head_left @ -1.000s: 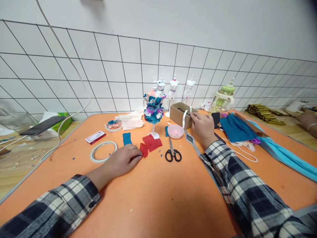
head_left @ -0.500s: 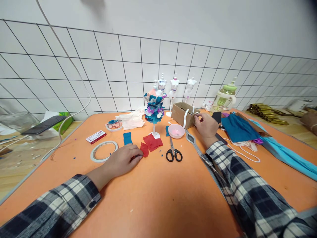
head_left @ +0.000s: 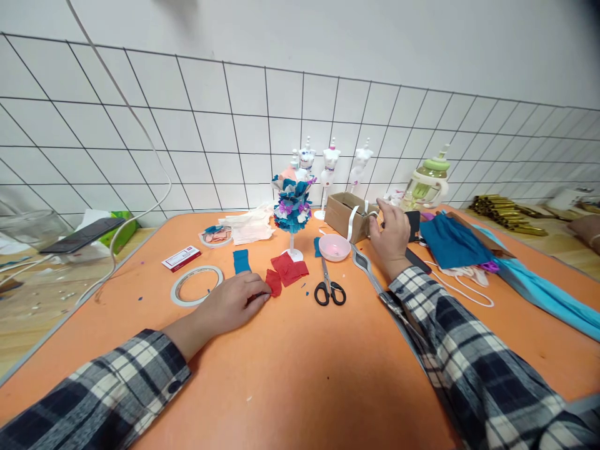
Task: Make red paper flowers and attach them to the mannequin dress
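My left hand rests on the orange table, its fingertips at the edge of a small red paper piece. Its fingers are bent close together; whether they grip the paper is unclear. My right hand is raised beside the cardboard box, thumb and fingers apart, with nothing between them. White strips hang over the box's side. More red paper lies by the white base of a small mannequin dressed in blue and purple paper. Black-handled scissors lie below a pink bowl.
White tape roll, red-and-white box and pale paper are at left. White mannequins stand behind. A green-lidded bottle and blue cloth are at right. A grey zipper strip runs beside my right forearm.
My right hand has opened at the box's right end, its fingers lifting up and away from the thumb. My left hand has stayed in place.
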`<move>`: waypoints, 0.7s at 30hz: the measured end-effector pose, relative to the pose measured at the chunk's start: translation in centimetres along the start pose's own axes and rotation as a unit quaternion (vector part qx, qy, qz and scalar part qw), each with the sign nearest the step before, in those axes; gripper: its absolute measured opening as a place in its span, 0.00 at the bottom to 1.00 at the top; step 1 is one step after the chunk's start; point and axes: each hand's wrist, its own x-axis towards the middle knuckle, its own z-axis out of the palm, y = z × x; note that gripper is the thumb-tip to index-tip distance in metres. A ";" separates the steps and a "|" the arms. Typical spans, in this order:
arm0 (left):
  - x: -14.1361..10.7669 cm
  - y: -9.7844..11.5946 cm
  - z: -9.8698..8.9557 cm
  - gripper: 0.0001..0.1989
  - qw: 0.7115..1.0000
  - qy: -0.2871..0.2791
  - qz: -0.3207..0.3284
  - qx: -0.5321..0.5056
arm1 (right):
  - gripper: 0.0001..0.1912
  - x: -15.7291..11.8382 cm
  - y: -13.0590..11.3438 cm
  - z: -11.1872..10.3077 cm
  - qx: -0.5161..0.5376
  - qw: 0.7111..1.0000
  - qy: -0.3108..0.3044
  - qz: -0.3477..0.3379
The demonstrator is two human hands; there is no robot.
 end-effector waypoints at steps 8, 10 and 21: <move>-0.1 0.5 -0.4 0.12 0.999 -0.014 0.017 0.030 | 0.20 -0.9 -5.3 -3.1 0.081 0.997 0.006 -0.017; -0.2 1.0 -0.6 0.11 0.999 -0.020 0.020 0.033 | 0.15 -2.1 -8.5 -5.0 0.137 0.988 -0.024 -0.064; -1.6 4.6 0.0 0.08 0.997 -0.017 -0.014 -0.076 | 0.05 -10.4 -17.2 -8.0 0.222 0.855 -0.362 -0.297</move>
